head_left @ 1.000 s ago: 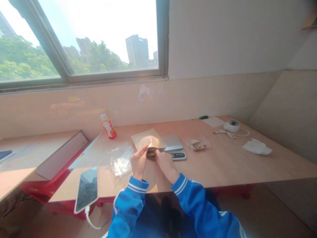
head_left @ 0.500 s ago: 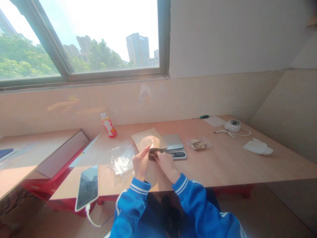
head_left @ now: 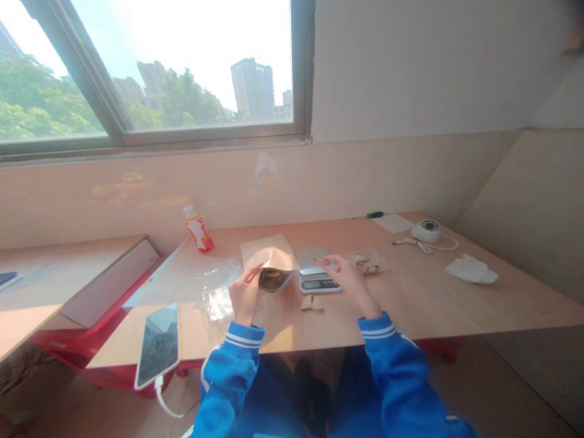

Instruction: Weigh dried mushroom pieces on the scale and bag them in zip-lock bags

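Note:
My left hand pinches the left edge of a brown kraft paper bag, which lies with its mouth spread toward me. Some pale pieces show inside its dark opening. Over the digital kitchen scale, my right hand is closed on a small tan dried slice between thumb and fingers. Another pale dried slice lies on the table just in front of the scale. A clear plastic bag of dried slices rests to the right, partly behind my right hand.
Left of the paper bag lies crumpled clear plastic. A drink bottle stands near the wall. The phone, cabled, overhangs the table's front-left edge. On the right are a white camera with cable and a white crumpled tissue.
My right hand has left the paper bag's mouth and moved right, over the scale, with a slice in its fingers. The bag's mouth now gapes wider, and the slice before the scale is uncovered.

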`<state>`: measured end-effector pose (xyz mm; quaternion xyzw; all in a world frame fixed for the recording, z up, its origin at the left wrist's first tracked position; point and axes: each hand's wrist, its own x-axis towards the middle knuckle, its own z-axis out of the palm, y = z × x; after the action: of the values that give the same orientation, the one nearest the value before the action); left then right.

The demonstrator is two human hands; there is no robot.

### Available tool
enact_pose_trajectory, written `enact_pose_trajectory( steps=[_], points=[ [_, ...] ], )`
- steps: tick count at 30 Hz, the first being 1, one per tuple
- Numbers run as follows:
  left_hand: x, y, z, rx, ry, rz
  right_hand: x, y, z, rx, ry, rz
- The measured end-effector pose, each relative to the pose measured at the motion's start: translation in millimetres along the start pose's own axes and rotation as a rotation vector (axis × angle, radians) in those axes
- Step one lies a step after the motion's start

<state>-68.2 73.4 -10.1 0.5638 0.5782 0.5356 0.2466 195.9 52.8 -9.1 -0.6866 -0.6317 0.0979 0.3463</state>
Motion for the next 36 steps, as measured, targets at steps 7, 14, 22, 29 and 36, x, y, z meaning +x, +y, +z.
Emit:
enact_pose_trajectory(
  steps=[7,14,22,29,36],
  points=[
    [-0.4,-0.7,-6.5,-0.002,-0.008,-0.032,5.6,-6.6,22.2,-0.135,-0.01,0.024],
    [2.2,1.9,-8.0,0.031,0.037,-0.038,-63.8,-20.6,29.7,0.002,-0.232,-0.241],
    [1.3,2.9,-2.7,0.012,0.069,-0.048,-70.5,-16.8,37.5,-0.123,-0.222,-0.326],
    [4.7,6.1,-13.9,-0.004,0.071,-0.059,-46.6,-9.4,30.1,0.15,-0.158,-0.265],
    [1.2,12.8,-12.6,-0.021,0.05,-0.068,21.9,-6.4,41.6,0.047,0.124,-0.204]
  ],
)
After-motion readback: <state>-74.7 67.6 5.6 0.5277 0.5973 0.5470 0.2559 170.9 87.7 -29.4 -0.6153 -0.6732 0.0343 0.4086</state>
